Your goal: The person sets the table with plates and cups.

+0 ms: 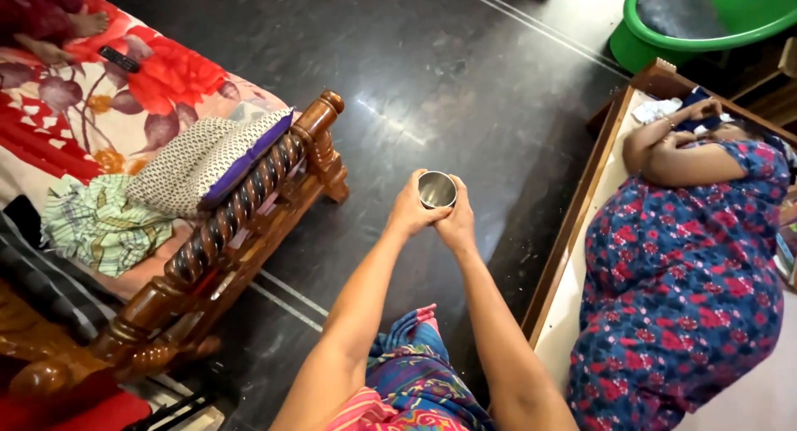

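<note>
The dark polished floor [432, 74] fills most of what you see, running under you from top to bottom. On your left stands a bed [249, 223] with a turned wooden footboard; its floral sheet [124, 107] is red and cream, and on it lie a dotted pillow [191, 161] with a purple edge, a checked green cloth [100, 223] and, further up, a black remote [119, 59]. Bare feet of someone else [62, 36] show at the top left corner of that bed.

On your right a second person [689, 273] in a blue dress with red flowers lies on a low cot [573, 232] with a wooden rim, arms folded up near the head. Beyond the cot, at the top right, sits a green tub [706, 20].

Your own clothing, bright blue and pink cloth [415, 381], shows at the bottom between your forearms.

Both arms reach forward over the floor, between bed and cot. Your left hand [409, 208] and right hand [457, 223] meet around a small steel cup [437, 189], each wrapped on its own side, fingers curled against the wall. The cup is upright, mouth towards you, held in the air above the floor, well apart from both pieces of furniture. You cannot tell from here whether anything is in it.
</note>
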